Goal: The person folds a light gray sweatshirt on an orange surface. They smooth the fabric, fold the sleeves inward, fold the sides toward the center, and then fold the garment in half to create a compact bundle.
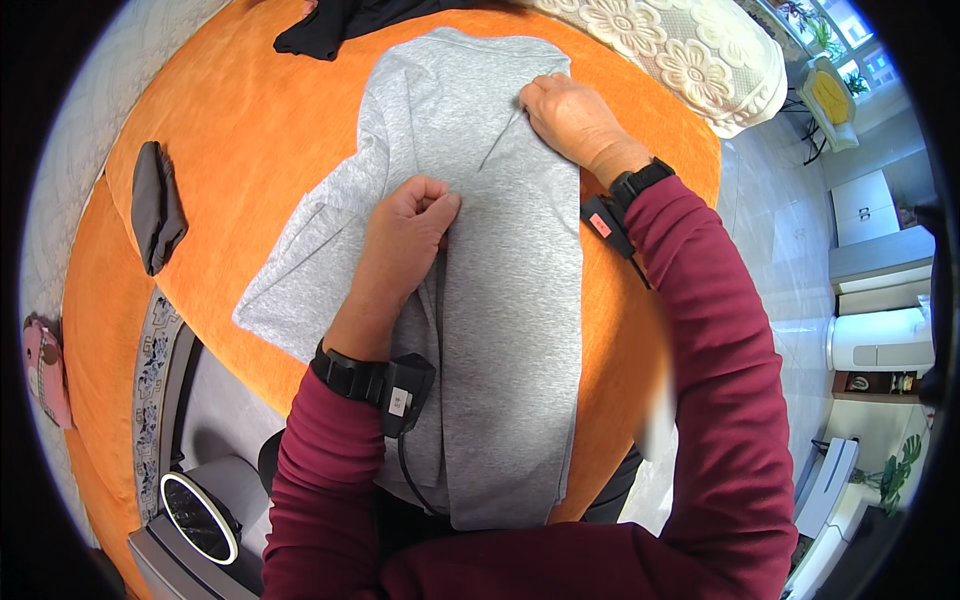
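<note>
A light grey heathered long-sleeved garment [510, 300] lies spread on the orange cloth cover [247, 165] in front of me. Its right part is folded inward, with a long straight edge running down the middle towards my body. On the left, a sleeve angles out with creases in it. My left hand [409, 229] pinches the fabric near the middle, thumb against the curled fingers. Up at the garment's right shoulder, my right hand [568, 116] grips the cloth with bent fingers; its fingertips are partly hidden. Both wrists wear black straps with small boxes.
A folded dark grey cloth [157, 210] lies at the left, and a black garment [330, 26] at the far edge. A cream floral cover [690, 60] is at the upper right. Below left stands a bin [199, 517] with a white rim.
</note>
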Action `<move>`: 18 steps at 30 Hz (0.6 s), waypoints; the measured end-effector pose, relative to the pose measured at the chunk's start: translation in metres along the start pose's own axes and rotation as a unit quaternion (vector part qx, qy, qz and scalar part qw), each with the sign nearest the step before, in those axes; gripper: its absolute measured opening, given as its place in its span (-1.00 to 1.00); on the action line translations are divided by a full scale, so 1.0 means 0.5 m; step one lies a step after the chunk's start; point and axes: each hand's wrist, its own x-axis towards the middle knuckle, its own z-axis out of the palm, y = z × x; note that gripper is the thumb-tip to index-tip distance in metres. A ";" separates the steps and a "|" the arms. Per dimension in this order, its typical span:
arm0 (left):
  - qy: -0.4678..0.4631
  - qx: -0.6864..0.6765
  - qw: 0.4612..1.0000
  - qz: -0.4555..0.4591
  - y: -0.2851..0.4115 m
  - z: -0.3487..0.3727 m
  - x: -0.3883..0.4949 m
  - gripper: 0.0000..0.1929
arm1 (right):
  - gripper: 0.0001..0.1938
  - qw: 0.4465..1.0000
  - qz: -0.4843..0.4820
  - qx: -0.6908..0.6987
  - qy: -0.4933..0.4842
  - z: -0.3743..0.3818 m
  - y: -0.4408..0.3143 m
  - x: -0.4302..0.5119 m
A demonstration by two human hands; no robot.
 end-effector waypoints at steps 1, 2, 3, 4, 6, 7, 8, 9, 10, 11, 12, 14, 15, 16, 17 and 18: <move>-0.004 -0.001 1.000 -0.004 0.000 -0.001 0.000 -0.87 | -0.94 1.000 0.011 -0.009 0.008 0.000 -0.002 0.002; -0.002 0.006 1.000 -0.003 -0.001 -0.001 0.000 -0.87 | -0.92 1.000 0.024 -0.006 0.000 0.001 -0.006 0.004; 0.000 0.008 1.000 -0.004 -0.002 -0.001 0.000 -0.87 | -0.91 0.999 0.033 -0.004 -0.002 0.001 -0.009 0.005; 0.000 0.005 1.000 -0.002 -0.003 -0.001 0.000 -0.87 | -0.90 0.999 0.049 -0.003 -0.014 0.000 -0.010 0.007; 0.009 0.009 1.000 0.006 -0.005 0.000 0.002 -0.86 | -0.85 0.991 0.094 0.094 -0.010 -0.008 -0.006 0.007; 0.011 0.008 1.000 0.013 -0.006 0.001 0.003 -0.86 | -0.83 0.983 0.120 0.139 -0.012 -0.014 -0.001 0.003; 0.010 0.007 1.000 0.014 -0.007 0.002 0.003 -0.86 | -0.81 0.975 0.151 0.166 0.013 -0.023 0.004 -0.001; 0.011 0.005 1.000 0.015 -0.008 0.001 0.004 -0.86 | -0.79 0.964 0.180 0.191 0.037 -0.033 0.011 -0.004; 0.014 0.003 1.000 0.015 -0.009 0.002 0.004 -0.86 | -0.77 0.949 0.224 0.214 0.049 -0.043 0.017 -0.009; 0.014 0.009 1.000 0.018 -0.009 0.002 0.004 -0.85 | -0.74 0.954 0.195 0.221 0.054 -0.054 0.021 -0.016; 0.016 0.015 1.000 0.020 -0.010 0.001 0.004 -0.85 | -0.71 0.956 0.183 0.225 0.048 -0.066 0.023 -0.028; 0.019 0.028 0.999 0.026 -0.010 0.001 0.005 -0.85 | -0.63 0.967 0.136 0.212 0.036 -0.080 0.015 -0.052; 0.021 0.033 0.999 0.030 -0.010 0.000 0.005 -0.84 | -0.58 0.975 0.102 0.195 0.029 -0.082 0.004 -0.066; 0.023 0.039 0.999 0.031 -0.010 0.000 0.005 -0.84 | -0.54 0.981 0.076 0.175 0.011 -0.083 -0.004 -0.078; 0.023 0.037 0.999 0.030 -0.010 0.000 0.004 -0.84 | -0.49 0.986 0.067 0.150 -0.012 -0.084 -0.010 -0.091; 0.023 0.035 0.999 0.027 -0.009 0.000 0.004 -0.84 | -0.45 0.989 0.068 0.122 -0.046 -0.084 -0.016 -0.106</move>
